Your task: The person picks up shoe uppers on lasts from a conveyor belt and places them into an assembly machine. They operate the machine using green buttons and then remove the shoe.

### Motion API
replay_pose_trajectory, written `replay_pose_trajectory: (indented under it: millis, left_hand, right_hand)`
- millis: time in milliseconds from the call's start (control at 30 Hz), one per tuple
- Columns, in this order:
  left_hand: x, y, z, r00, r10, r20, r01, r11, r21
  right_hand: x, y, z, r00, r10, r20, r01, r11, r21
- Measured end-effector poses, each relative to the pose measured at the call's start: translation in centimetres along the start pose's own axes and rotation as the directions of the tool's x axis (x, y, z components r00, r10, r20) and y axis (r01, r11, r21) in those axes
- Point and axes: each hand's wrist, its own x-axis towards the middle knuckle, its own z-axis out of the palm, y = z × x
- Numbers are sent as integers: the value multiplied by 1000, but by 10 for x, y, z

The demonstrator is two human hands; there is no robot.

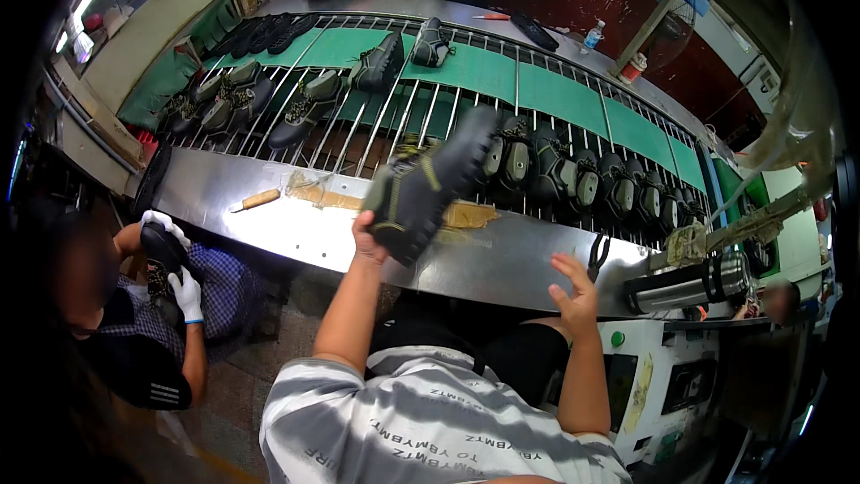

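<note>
My left hand [370, 237] grips a black work shoe [417, 188] by its heel end, tilted above the steel bench edge. The shoe has yellow stitching and a chunky lugged sole facing right; its toe end is blurred by motion. My right hand [573, 291] is raised over the bench's near edge with its fingers apart and nothing in it. Beside that hand a pair of black-handled pliers or cutters [598, 254] lies on the steel. A row of similar shoes [551, 170] stands on the rack just beyond.
A steel ledge [313, 242] fronts the roller rack, with a wooden-handled tool [255, 201] on it. At right lies a steel thermos [690, 284]. More shoes [309, 108] and a green belt [564, 103] are farther back. A gloved co-worker [170, 287] sits at left; two others work across.
</note>
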Motion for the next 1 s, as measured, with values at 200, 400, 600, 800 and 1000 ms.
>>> replay_pose_trajectory:
  millis: [200,400,600,800,1000]
  left_hand:
    - [126,82,-88,945,226,-236,-123,916,383]
    - [205,22,-85,880,452,-148,-18,343,939]
    - [191,-19,-96,885,444,139,-96,-117,988]
    - [192,5,-105,949,293,112,-106,-36,994]
    - [280,75,-154,879,329,344,-68,-630,774]
  right_hand:
    - [-26,87,35,976,219,-4,-218,967,-128]
    - [-21,123,66,965,259,30,-235,914,-329]
    - [-15,153,94,970,239,45,-194,871,-451]
    - [4,177,114,992,120,-34,-120,843,-524]
    - [12,181,117,993,88,-75,-114,848,-518]
